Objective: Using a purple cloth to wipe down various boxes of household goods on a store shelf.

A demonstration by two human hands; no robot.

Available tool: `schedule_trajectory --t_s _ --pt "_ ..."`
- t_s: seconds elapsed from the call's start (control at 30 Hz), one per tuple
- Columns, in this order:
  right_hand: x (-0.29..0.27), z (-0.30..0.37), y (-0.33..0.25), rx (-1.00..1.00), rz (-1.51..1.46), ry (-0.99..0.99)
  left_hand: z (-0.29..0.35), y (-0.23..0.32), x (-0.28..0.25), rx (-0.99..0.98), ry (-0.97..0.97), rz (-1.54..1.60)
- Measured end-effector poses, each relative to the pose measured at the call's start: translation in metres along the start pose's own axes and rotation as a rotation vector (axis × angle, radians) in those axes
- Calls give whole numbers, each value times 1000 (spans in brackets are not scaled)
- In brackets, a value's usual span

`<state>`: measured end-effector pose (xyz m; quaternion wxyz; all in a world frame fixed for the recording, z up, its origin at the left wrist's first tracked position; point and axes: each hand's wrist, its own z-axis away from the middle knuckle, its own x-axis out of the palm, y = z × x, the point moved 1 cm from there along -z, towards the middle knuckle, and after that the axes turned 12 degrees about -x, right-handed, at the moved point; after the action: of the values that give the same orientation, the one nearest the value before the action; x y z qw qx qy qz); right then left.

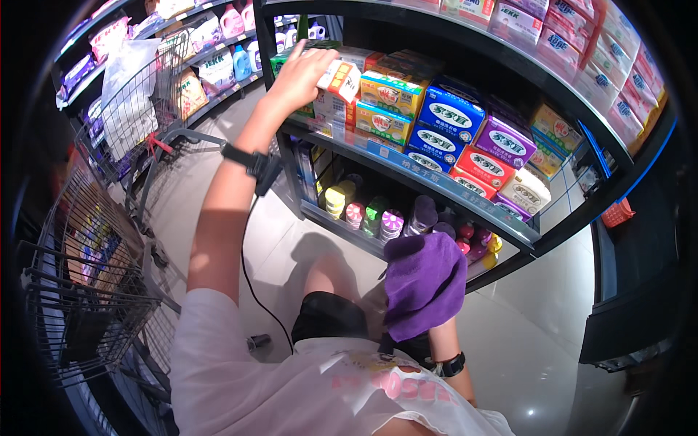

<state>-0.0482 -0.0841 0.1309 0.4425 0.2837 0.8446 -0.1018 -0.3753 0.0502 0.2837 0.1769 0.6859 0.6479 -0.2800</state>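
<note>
My left hand (302,78) reaches out over the left end of a shelf, palm down, against a white and orange box (339,80) that sits tilted on a stack. One finger points up and away, apart from the others; some fingertips are hard to make out. Just beyond it are green packs (280,62). A purple cloth (425,283) hangs from my right hand, in front of the lower shelf. The cloth hides the fingers; only my wrist with a dark band shows below it. Yellow-green boxes (389,91) and blue boxes (447,112) stand to the right of my left hand.
Purple, red and cream boxes (509,138) continue along the shelf. Below stand several round-capped containers (371,214). Pink and white packs (516,22) fill the upper shelf. A wire shopping cart (94,261) is on the left, before shelves of bottles and bags. A black cable hangs from my left wrist strap.
</note>
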Motion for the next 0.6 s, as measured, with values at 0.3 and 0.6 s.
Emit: schedule_trajectory --t_s 0.3,0.6 --pt "-10 -52 36 -39 145 146 80 123 -60 -430 212 1212" --pt "8 -30 25 311 -691 545 139 212 -40 -420 410 669"
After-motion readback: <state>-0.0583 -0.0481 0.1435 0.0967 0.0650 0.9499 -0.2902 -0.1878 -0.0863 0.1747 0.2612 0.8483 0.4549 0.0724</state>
